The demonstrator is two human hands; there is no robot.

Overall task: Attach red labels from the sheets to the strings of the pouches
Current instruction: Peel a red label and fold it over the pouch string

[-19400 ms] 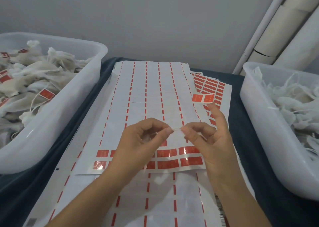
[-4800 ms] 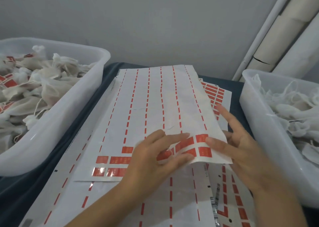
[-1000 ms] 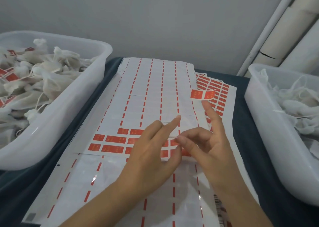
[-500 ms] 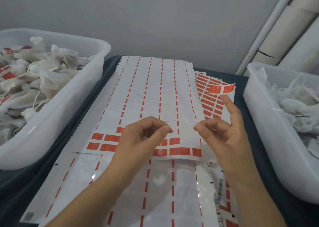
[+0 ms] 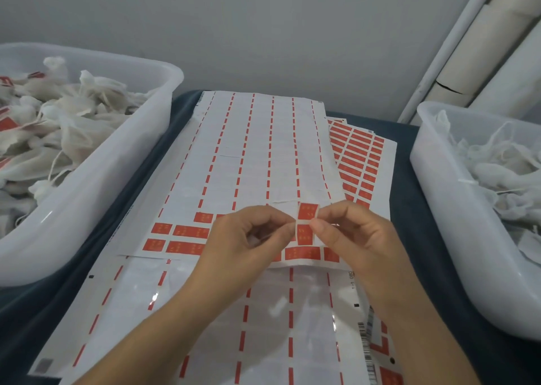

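Red label [image 5: 306, 222]: centre of frame, above the sheet [image 5: 257, 156], pinched between left hand [image 5: 248, 238] and right hand [image 5: 354, 235], both grips narrow. String barely visible; label should be folded squarely around it.

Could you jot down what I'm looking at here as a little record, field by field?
Left hand: pinches the label's left edge
Right hand: pinches its right edge
Red label: held between both hands above the sheet
Top sheet: mostly peeled, red labels left near its front edge
Left bin: pouches, some with red labels
Right bin: white pouches, no labels visible
String: not discernible at the label
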